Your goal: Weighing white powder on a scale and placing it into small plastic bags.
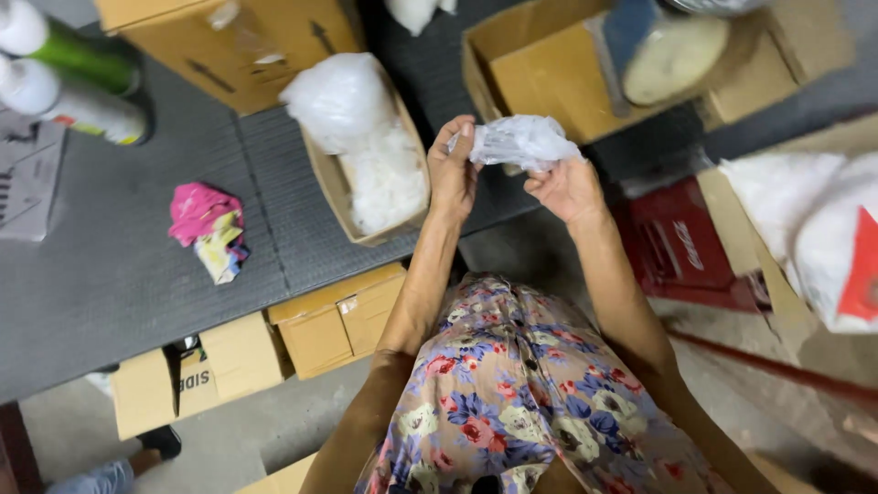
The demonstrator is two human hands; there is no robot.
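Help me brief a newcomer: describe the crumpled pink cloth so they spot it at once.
Start at the dark grey table. Left of the open box of white plastic bags, the crumpled pink cloth lies alone. It is the only bright pink, patterned thing there.

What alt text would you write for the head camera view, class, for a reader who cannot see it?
A person's left hand and right hand hold a small clear plastic bag above a dark grey table. An open cardboard box of similar bags and a crumpled pink cloth lie on the table.

Sleeveless floral dress [512, 402] in beige, red and blue; bare forearms.
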